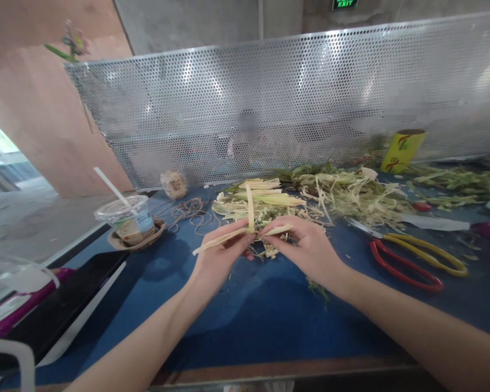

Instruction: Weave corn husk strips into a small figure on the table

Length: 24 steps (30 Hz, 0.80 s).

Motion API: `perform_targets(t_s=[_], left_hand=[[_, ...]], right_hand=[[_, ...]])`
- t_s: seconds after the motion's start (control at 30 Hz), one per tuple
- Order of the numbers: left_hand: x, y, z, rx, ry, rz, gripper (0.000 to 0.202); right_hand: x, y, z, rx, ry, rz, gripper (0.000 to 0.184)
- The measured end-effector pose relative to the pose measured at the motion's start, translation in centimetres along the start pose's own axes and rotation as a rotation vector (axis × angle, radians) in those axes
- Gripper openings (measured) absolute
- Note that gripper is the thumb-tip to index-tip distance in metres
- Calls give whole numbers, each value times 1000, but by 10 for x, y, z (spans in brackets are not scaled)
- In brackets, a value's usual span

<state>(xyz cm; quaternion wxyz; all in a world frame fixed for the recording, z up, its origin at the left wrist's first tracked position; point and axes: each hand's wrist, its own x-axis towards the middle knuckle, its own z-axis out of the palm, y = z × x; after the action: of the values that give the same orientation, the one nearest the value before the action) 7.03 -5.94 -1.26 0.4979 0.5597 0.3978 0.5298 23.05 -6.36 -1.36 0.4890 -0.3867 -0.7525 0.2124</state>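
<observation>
Close together over the middle of the table, my left hand (225,243) and my right hand (300,239) pinch pale dried leaf strips, which look like corn husk. One husk strip (250,207) stands upright between the fingertips. Another strip (219,240) sticks out to the left across my left hand, and a shorter end (285,230) lies along my right fingers. Where the strips meet is partly hidden by my fingers. Just behind the hands is a pile of flat husk strips (265,198) with small scraps around it.
Red-and-yellow-handled scissors (408,267) lie at right. Farther back are a shredded husk heap (351,193) and a yellow tube (403,151). At left stand a drink cup (130,223) with a straw, loose twine (190,212) and a black tray-like object (65,310). A perforated metal screen (269,98) closes the back.
</observation>
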Motion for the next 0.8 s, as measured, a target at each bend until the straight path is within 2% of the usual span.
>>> perform_targets(t_s=[0.1,0.2,0.27,0.4,0.53,0.6,0.7,0.8], left_hand=[[-1,3,1,72,11,26,37],[-1,6,0,207,16,116,50],[-2,6,-1,308,34,181,53],[-7,2,-4,572,1,335,40],[-12,-4,-8,799,-62,541,19],[-14,-5,-9,846,-62,630,17],[-14,-6,-10,884,-54,739,16],[-15,-3,-9,860,-27,813,19]], right_hand=[[1,1,-2,81,-54,26,9],[4,6,-8,195,-125,18,23],[7,10,-12,258,-154,51,24],[11,14,-14,343,-234,183,10],[10,13,-12,281,-281,134,17],[9,11,-11,327,-258,138,18],[7,5,-10,541,-228,195,19],[5,-2,-9,650,-267,186,15]])
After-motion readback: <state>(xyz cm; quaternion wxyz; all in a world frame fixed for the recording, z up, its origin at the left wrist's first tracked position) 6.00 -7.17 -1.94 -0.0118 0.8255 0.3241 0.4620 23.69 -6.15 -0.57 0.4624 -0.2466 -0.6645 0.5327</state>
